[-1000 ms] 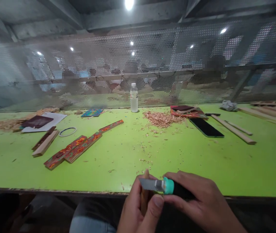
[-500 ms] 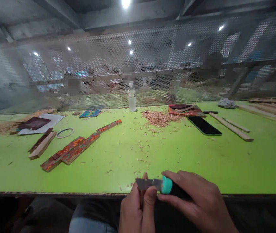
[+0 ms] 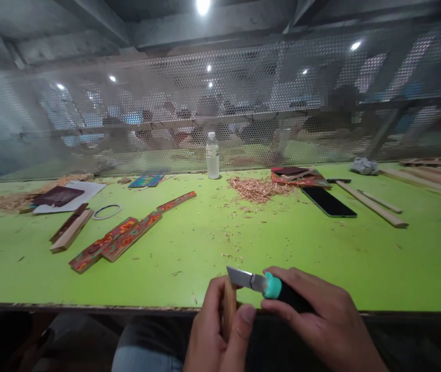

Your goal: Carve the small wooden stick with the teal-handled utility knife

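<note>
Near the front edge of the green table, my left hand (image 3: 218, 330) is closed around a small upright piece of wood (image 3: 229, 310). My right hand (image 3: 317, 315) grips the dark handle of a knife (image 3: 272, 287) with a turquoise collar. Its wide metal blade points left, with the tip over the top end of the wood; whether they touch I cannot tell. The lower part of the wood is hidden by my left fingers and thumb.
On the green table (image 3: 197, 243) lie painted wood strips (image 3: 131, 236), a white ring (image 3: 107, 212), a shavings pile (image 3: 253, 189), a phone (image 3: 329, 201) and wooden sticks (image 3: 375, 205). A bottle (image 3: 213, 157) stands before a perforated screen (image 3: 158, 124).
The knife has moved slightly up and right, away from my left thumb, with its blade now tilted. More of the wood shows between my left fingers and thumb.
</note>
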The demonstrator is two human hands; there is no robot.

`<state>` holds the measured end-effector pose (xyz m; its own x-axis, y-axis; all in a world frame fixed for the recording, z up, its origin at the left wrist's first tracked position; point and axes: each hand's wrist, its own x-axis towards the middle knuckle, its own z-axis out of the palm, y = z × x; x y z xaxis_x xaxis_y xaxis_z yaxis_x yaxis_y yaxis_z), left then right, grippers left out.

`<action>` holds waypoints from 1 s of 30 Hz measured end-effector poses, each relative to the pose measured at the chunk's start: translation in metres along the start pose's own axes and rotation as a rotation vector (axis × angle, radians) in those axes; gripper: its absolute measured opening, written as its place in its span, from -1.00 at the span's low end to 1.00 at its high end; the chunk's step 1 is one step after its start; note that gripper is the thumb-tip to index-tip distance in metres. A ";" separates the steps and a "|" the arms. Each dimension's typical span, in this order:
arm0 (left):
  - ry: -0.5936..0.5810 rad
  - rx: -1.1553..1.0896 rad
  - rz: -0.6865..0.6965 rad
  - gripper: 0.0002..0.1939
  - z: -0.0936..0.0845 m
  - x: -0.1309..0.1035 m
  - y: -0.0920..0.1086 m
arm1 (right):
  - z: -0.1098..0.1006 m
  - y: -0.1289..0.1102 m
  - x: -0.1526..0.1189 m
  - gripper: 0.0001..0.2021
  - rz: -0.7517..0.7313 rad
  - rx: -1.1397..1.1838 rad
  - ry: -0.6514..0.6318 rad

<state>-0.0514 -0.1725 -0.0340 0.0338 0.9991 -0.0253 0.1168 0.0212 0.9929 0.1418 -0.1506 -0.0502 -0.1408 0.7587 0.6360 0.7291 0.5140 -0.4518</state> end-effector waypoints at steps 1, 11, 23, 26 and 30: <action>0.015 0.009 0.030 -0.41 -0.001 0.002 -0.001 | -0.001 0.001 0.000 -0.62 -0.010 0.000 -0.021; -0.030 0.004 0.076 -0.38 0.004 0.009 -0.013 | -0.004 0.004 0.002 -0.57 -0.103 0.049 -0.154; 0.160 0.275 0.080 -0.39 0.010 0.006 -0.023 | 0.004 0.003 -0.003 -0.60 -0.114 -0.070 -0.028; 0.165 0.335 0.086 -0.42 0.013 0.007 -0.024 | 0.005 0.001 -0.001 -0.61 -0.059 -0.024 -0.009; 0.173 0.391 0.135 -0.39 0.010 0.006 -0.022 | 0.004 0.001 0.000 -0.64 0.011 -0.005 0.008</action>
<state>-0.0439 -0.1669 -0.0573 -0.0882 0.9841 0.1543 0.4905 -0.0919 0.8666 0.1394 -0.1486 -0.0530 -0.1276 0.7613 0.6357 0.7341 0.5035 -0.4556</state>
